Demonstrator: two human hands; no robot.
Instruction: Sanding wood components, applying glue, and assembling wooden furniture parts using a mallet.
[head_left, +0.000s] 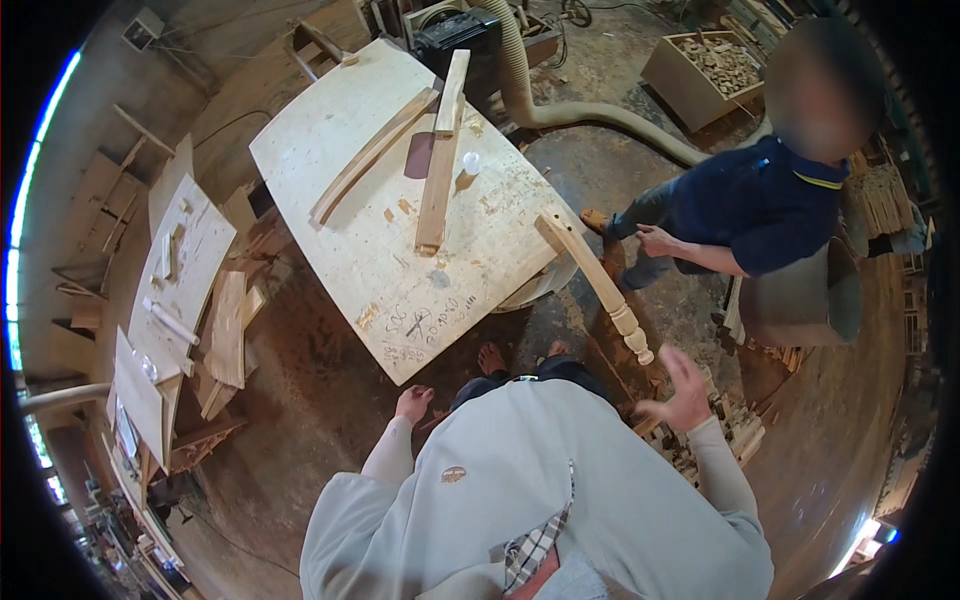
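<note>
My right hand [682,392] is raised at the right with thumb and fingers spread, holding nothing. Just beyond its fingertips is the carved end of a turned wooden leg [622,315], whose square end rests on the corner of the worktable [300,160]; a gap seems to separate hand and leg. Low beside the table's near corner hangs my left hand [413,403], its fingers curled in and no object showing. On the table lie a straight wooden piece [435,200], a curved wooden piece [370,160], a dark reddish sheet [420,155] and a small white cup-like item [471,162].
A co-worker [765,205] in dark blue stands right of the table. Behind runs a ribbed hose [600,112] near a box of wood scraps [710,70]. More offcuts [740,430] lie by my right arm. At left are boards on another bench [190,250].
</note>
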